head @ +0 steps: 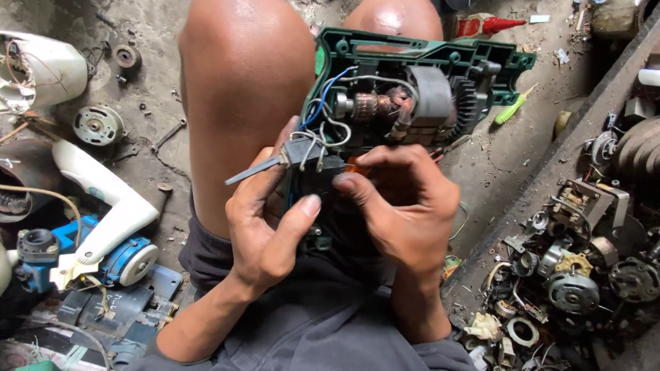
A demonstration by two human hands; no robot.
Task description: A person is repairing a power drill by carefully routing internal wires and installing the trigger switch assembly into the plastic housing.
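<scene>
Gripping opened drill (pixel 396 98), left hand (pixel 267 220), right hand (pixel 405 205) curled

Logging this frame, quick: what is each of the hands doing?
Left hand: closed on the opened green plastic power-tool housing, gripping its handle.
Right hand: closed on the same handle.

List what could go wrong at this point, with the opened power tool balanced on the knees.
1. The open green tool housing rests on bare knees, steadied only by both hands; it could slip, spilling the motor armature.
2. The left hand holds a thin grey tool beside loose blue and white wires; a slip might nick them or the right hand.
3. Small parts could vanish among the floor scrap.
</scene>
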